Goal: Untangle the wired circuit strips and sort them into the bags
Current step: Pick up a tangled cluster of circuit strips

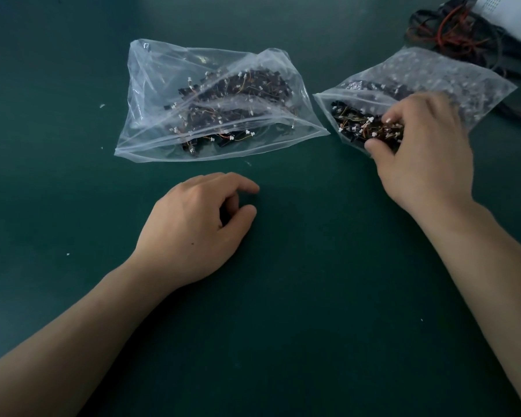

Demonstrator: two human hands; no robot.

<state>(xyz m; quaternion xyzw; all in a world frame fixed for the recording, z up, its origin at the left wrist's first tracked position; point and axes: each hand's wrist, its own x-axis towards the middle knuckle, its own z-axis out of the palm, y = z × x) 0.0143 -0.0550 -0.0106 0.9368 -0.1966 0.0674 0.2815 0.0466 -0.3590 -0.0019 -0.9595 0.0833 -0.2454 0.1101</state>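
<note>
**Light, snaggy strips: take a few by the boards, not the wires**

The strips [358, 127] are small dark boards with thin orange and brown wires that end in white plugs [340, 130]. Nearly all of them sit in two clear plastic bags on the green counter [283, 311]. The left bag [151, 85] lies at 11 o'clock with its mouth facing the person. The right bag [469, 79] lies at 2 o'clock and is also open on the near side.

The right hand [421, 158] is at the mouth of the right bag. Its fingers and thumb are curled round a clump of strips half out of the opening. The left hand [199, 224] rests on the counter just toward 9 o'clock of centre, loosely curled and holding nothing. The two hands are well apart.

These pieces are probably very light, so weight should be no trouble. The likely trouble is snagging: the wires look soft and loop through one another, and the plugs could act as hooks. A hard pull on one strip may drag its neighbours along or strain a wire where it joins the board. The better hold would be the stiff board, pinched at its edges. The free hand could pin the thin, slippery bag so it does not slide or lift.

A separate pile of red and black cables [451, 37] lies at 1 o'clock, beyond the right bag.
</note>
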